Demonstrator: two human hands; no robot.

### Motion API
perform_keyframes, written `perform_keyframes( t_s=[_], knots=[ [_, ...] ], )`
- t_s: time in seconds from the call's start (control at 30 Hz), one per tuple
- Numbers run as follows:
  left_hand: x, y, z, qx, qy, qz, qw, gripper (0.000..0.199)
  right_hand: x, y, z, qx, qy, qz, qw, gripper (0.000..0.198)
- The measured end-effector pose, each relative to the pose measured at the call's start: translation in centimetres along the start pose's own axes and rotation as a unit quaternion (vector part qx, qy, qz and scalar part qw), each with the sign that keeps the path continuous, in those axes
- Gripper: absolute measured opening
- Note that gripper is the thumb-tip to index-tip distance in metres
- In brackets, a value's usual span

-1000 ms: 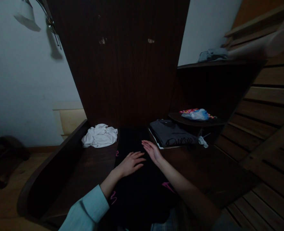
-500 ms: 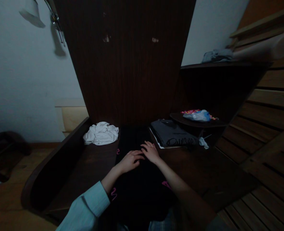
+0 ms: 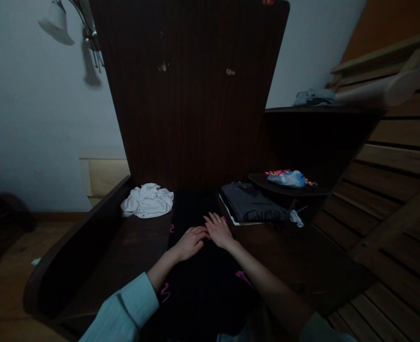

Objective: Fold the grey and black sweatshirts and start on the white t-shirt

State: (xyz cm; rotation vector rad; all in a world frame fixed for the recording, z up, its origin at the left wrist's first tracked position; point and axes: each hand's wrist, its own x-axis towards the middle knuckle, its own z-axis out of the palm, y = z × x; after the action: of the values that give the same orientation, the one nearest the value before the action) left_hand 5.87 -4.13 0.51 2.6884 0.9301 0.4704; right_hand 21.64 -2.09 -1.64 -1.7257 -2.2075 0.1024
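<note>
A black garment (image 3: 206, 285) with pink lettering lies lengthwise over the dark wooden desk, from its back panel to the front edge. Both my hands rest on its middle part. My left hand (image 3: 190, 241) lies palm down with the fingers loosely stretched. Beside it, my right hand (image 3: 219, 230) is flat with its fingers spread, and the fingertips of the two hands meet or overlap. A crumpled white cloth (image 3: 148, 200) sits to the left of the garment. On the right is a folded dark grey garment (image 3: 252, 202) with black lettering, with something white under it.
A low side board (image 3: 78, 242) bounds the desk at left. On the right, a small shelf (image 3: 288, 190) carries a plastic bag (image 3: 288, 179) and something colourful. Wooden slats (image 3: 398, 190) stand at far right. A wall lamp (image 3: 56, 23) hangs upper left.
The camera view has tilted up a little. My right hand has shifted slightly toward the left hand, its fingers now flatter. The garments have stayed in place.
</note>
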Motion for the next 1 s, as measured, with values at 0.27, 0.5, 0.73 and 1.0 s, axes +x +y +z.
perform_keyframes(
  t_s=[0.27,0.5,0.73,1.0],
  knots=[
    [0.0,0.1,0.0,0.006,-0.001,0.004,1.000,0.033,0.1,0.0,0.1,0.006,-0.003,0.010,1.000,0.041],
    [0.0,-0.1,0.4,-0.011,0.012,-0.006,1.000,0.031,0.8,-0.7,-0.4,-0.014,0.000,0.023,1.000,0.041],
    [-0.1,0.0,0.3,-0.017,0.012,-0.016,1.000,0.031,5.6,-0.8,-1.2,-0.009,-0.040,-0.006,0.999,0.045],
    [-0.3,-0.2,0.6,-0.019,0.013,-0.023,0.999,0.032,10.2,-1.8,-0.6,-0.044,-0.049,0.000,0.998,0.048]
  ],
)
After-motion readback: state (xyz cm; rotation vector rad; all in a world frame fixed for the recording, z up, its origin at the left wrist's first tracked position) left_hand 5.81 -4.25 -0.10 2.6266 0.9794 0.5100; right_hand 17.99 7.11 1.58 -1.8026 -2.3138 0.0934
